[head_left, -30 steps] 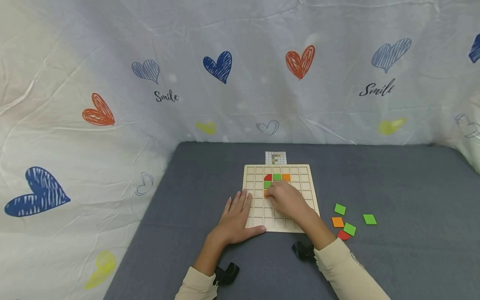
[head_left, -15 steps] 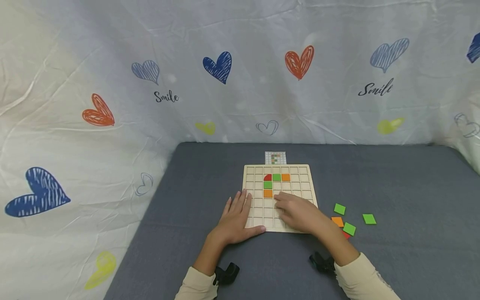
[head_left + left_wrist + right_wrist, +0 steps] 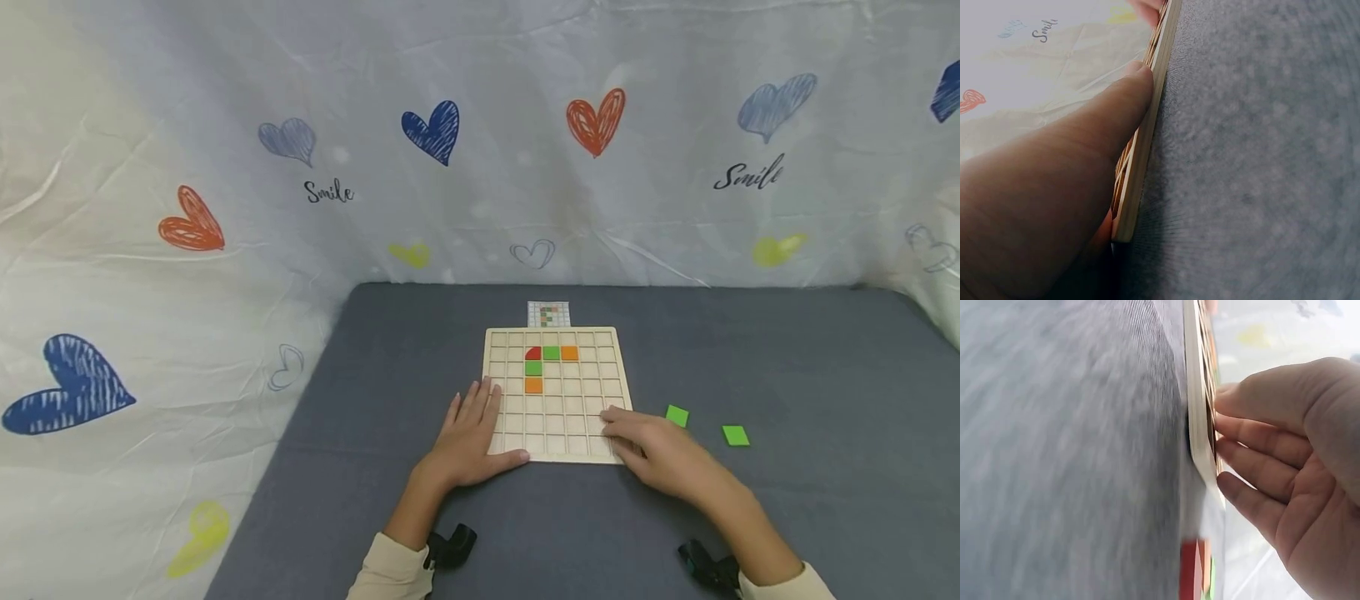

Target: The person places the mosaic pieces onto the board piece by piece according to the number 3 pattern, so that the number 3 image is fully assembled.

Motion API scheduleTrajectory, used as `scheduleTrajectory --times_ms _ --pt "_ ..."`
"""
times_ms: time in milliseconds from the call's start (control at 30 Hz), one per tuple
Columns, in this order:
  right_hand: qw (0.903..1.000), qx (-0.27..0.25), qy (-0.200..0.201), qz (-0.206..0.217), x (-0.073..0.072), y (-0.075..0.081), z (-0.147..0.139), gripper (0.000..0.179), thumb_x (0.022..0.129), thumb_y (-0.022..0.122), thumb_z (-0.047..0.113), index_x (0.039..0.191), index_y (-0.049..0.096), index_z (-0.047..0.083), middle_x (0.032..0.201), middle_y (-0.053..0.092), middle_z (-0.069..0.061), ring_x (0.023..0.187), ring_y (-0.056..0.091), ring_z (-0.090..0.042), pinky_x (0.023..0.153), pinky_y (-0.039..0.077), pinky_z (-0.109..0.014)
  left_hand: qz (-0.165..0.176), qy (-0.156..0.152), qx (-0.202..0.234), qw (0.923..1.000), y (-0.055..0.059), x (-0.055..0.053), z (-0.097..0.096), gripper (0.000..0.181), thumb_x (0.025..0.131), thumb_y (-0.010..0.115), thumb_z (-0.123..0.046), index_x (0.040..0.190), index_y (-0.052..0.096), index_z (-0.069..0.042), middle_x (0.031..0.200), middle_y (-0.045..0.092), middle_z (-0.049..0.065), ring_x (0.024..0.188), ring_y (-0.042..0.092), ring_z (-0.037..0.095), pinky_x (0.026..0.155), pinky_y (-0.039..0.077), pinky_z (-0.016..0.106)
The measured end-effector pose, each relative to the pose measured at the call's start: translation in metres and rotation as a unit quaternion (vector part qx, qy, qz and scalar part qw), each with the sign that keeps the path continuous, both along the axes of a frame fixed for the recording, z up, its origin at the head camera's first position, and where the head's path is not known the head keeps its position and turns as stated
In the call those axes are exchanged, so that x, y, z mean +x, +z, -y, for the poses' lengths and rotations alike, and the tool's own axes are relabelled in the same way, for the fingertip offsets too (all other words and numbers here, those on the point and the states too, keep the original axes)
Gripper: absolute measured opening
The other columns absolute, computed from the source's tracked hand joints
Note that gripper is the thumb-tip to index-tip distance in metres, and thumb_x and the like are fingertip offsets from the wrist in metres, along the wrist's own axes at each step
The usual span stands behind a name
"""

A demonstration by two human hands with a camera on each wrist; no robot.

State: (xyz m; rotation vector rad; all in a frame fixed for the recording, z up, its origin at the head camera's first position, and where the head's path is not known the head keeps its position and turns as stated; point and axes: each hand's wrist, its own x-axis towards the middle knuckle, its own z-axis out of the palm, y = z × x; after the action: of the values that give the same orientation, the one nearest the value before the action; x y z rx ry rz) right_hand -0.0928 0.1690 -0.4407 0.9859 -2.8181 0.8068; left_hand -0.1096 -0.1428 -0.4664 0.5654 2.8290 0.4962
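A wooden grid board [image 3: 555, 427] lies on the table. On it sit a red rounded tile [image 3: 533, 354], a green tile [image 3: 551, 353] and an orange tile [image 3: 570, 353] in a row, with another green tile [image 3: 533, 368] and an orange one [image 3: 533, 386] below the red. My left hand [image 3: 463, 440] rests with fingers spread over the board's left edge, thumb along its front edge [image 3: 1147, 137]. My right hand [image 3: 660, 454] is over the board's front right corner, fingers loosely bent, nothing held between thumb and fingers in the right wrist view.
Right of the board lie loose green tiles, one [image 3: 677, 416] partly behind my right hand and one [image 3: 736, 436] farther out. A red tile [image 3: 1189, 569] shows low in the right wrist view. Behind the board lies a printed pattern card [image 3: 549, 314]; a heart-patterned curtain [image 3: 480, 167] hangs behind the table.
My right hand has let go of the lower orange tile, leaving it in the grid, and moved right to the board's corner, covering some loose tiles. My left hand stays in place.
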Motion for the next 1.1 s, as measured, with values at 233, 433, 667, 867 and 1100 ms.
scheduleTrajectory --times_ms 233,433,667,867,1100 --pt "0.9974 0.003 -0.069 -0.021 0.005 0.002 -0.036 0.027 0.085 0.076 0.000 0.112 0.074 0.002 0.126 0.066 -0.017 0.116 0.062 -0.038 0.089 0.051 -0.054 0.002 0.000 -0.001 1.0000 -0.002 0.000 0.000 0.108 0.088 0.054 -0.074 0.162 0.010 -0.007 0.168 0.001 0.010 0.153 -0.002 0.026 0.119 0.001 0.051" --pt "0.9884 0.058 -0.140 -0.005 -0.002 0.006 -0.079 0.034 0.079 0.080 -0.001 0.112 0.072 -0.002 0.122 0.062 -0.026 0.111 0.056 -0.049 0.087 0.045 -0.064 0.000 0.000 0.007 1.0000 -0.001 0.000 0.000 0.108 0.089 0.055 -0.073 0.161 0.011 -0.006 0.168 0.002 0.010 0.153 0.000 0.027 0.119 0.002 0.052" --pt "0.9805 0.091 -0.164 0.060 -0.003 0.006 -0.106 0.038 0.074 0.082 -0.001 0.111 0.070 -0.006 0.112 0.063 -0.028 0.105 0.056 -0.052 0.085 0.044 -0.065 -0.001 -0.004 0.007 1.0000 0.001 0.000 0.001 0.107 0.089 0.055 -0.072 0.161 0.011 -0.005 0.168 0.002 0.011 0.153 0.000 0.027 0.119 0.001 0.052" --pt "0.9785 0.095 -0.170 0.067 -0.005 0.008 -0.107 0.030 0.076 0.081 -0.002 0.104 0.072 -0.005 0.105 0.066 -0.025 0.101 0.060 -0.049 0.083 0.047 -0.063 -0.004 -0.006 0.006 1.0000 0.001 -0.001 0.001 0.107 0.089 0.055 -0.071 0.161 0.011 -0.005 0.167 0.003 0.012 0.153 0.000 0.028 0.119 0.002 0.052" --pt "0.9787 0.097 -0.167 0.069 -0.005 0.006 -0.107 0.025 0.076 0.079 -0.006 0.100 0.073 -0.005 0.100 0.067 -0.022 0.095 0.062 -0.045 0.079 0.048 -0.061 -0.006 -0.008 0.016 0.9998 0.000 -0.001 0.001 0.106 0.090 0.057 -0.069 0.161 0.013 -0.003 0.167 0.005 0.014 0.153 0.003 0.031 0.119 0.003 0.054"
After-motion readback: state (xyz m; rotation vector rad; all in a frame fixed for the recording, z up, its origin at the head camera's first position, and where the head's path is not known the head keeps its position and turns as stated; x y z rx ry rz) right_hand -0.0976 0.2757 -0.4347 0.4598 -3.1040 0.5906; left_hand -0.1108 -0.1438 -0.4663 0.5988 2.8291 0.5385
